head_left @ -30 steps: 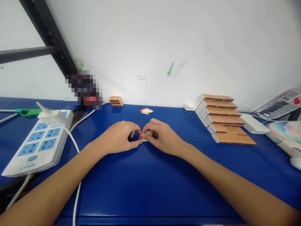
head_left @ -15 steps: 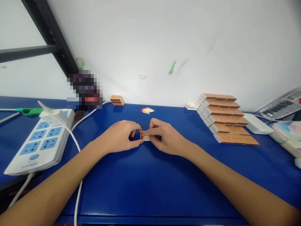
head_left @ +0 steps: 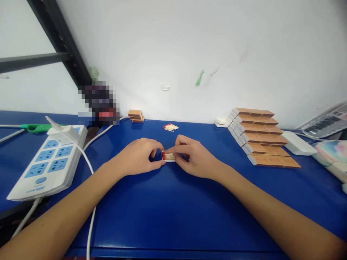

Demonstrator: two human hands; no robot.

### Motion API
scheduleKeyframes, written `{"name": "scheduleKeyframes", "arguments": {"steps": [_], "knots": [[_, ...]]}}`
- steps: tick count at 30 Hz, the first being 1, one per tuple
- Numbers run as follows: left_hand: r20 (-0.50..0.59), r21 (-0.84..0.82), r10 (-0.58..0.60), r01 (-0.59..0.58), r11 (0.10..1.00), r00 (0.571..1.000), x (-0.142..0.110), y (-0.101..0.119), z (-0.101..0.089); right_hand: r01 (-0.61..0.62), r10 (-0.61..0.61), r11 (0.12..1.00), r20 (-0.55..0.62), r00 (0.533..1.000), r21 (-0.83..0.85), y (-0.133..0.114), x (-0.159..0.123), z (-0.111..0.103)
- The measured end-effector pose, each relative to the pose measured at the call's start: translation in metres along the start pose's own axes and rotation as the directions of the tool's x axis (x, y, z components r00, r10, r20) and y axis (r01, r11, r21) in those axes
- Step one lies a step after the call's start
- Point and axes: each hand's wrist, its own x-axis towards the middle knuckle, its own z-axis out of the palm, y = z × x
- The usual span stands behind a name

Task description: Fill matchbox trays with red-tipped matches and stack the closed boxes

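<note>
A small white matchbox tray (head_left: 170,160) lies on the blue tabletop, filled with red-tipped matches (head_left: 168,156). My left hand (head_left: 143,156) pinches its left end between thumb and forefinger. Over the tray's right end, my right hand (head_left: 193,156) is curled, its forefinger reaching across the matches and its thumb at the tray's right part. Those fingers hide the right end of the tray. Farther back lies a loose heap of matches (head_left: 170,127) on the table.
Three matchboxes (head_left: 136,116) are stacked at the back left. A stepped stack of matchboxes (head_left: 260,138) rises at right, with small white trays (head_left: 221,123) beside it. On the left lie a power strip (head_left: 51,162) and a white cable (head_left: 91,216).
My right forefinger and thumb have drawn apart; the forefinger now stretches across the matches, and more red tips show. My left hand keeps its grip. The view has shifted slightly.
</note>
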Motion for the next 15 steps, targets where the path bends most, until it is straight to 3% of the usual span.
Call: {"name": "scheduleKeyframes", "arguments": {"steps": [10, 15], "knots": [[-0.014, 0.023, -0.041, 0.042, 0.999, 0.999, -0.0023, -0.0056, -0.0051, -0.039, 0.039, 0.999, -0.01, 0.999, -0.02, 0.0022, -0.0003, 0.0006], [-0.022, 0.034, -0.035, 0.036, 0.999, 0.999, -0.0038, -0.0087, -0.0058, -0.056, 0.054, 0.998, 0.053, 0.997, 0.029, 0.0064, 0.0003, -0.0009]]}}
